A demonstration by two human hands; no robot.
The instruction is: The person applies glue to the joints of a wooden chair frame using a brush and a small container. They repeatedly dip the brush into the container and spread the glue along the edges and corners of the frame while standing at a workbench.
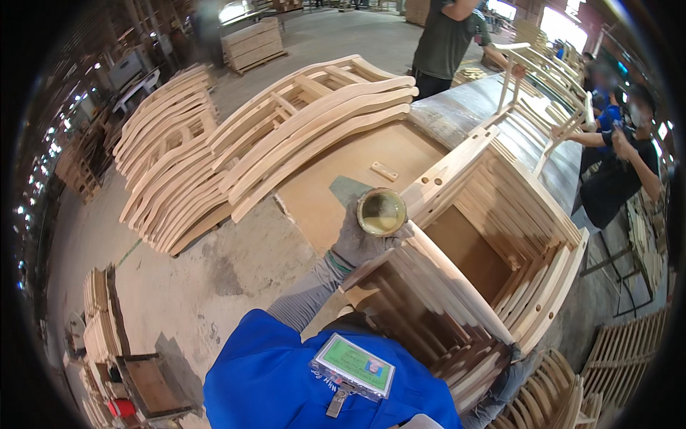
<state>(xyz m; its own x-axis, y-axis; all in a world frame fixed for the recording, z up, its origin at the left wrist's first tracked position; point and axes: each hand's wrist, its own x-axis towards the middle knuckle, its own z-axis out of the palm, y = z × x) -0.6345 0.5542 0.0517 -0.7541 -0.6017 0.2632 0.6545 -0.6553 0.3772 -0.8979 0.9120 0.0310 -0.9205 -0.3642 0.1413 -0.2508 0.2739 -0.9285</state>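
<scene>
My left hand (350, 243), in a grey glove, is closed around a round cup (382, 212) of yellowish liquid. It holds the cup upright beside the near left corner of a stack of pale wooden frames. The top wooden frame (464, 275) has long rails with round holes near their ends. At its lower right corner is my right hand (515, 355), also gloved, its fingertips curled at the wood. Most of that hand is hidden by the frame and my sleeve. A small wooden strip (384, 171) with holes lies on the brown board (343, 179) beyond the cup.
Curved wooden parts (314, 114) are piled at the far left of the board. A metal-topped table (457, 107) extends to the far right, where a person (450, 43) holds a wooden chair frame (550, 86). Other people stand farther right. More slatted parts (550, 393) lie at the lower right.
</scene>
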